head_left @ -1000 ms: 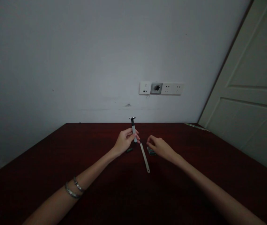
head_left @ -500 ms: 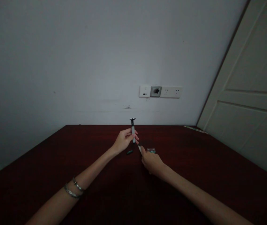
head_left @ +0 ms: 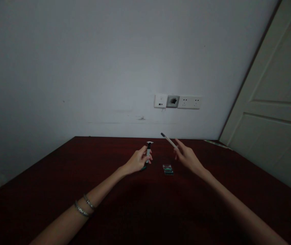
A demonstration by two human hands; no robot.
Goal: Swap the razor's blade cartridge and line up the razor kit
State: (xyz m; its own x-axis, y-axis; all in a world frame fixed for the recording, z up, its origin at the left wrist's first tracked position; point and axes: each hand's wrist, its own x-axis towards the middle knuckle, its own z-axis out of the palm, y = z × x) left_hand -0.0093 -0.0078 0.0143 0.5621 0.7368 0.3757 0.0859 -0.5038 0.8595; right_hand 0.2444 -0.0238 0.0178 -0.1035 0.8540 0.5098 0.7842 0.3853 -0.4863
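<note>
My left hand [head_left: 137,160] is closed around the pale handle of a razor [head_left: 148,156], held upright with its black neck and silver T-shaped head on top. Beneath those fingers a small dark green object [head_left: 143,168] lies on the table, partly hidden. Over to the right, my right hand [head_left: 187,157] is raised and grips a thin white stick with a dark tip [head_left: 169,140], perhaps a small brush. The stick slants up and left, apart from the razor. Between the two hands a small clear plastic case [head_left: 168,169] with green parts rests on the table.
The dark red table [head_left: 104,211] reaches back to a pale wall [head_left: 109,68]. Sockets and switches [head_left: 188,102] are set in the wall. A panelled white door [head_left: 275,112] stands along the right side, and a flat strip [head_left: 217,144] lies near the back right corner.
My right hand has moved up and right with the stick, away from the razor, uncovering the clear case. My left hand has lowered the razor slightly. The view has shifted a little.
</note>
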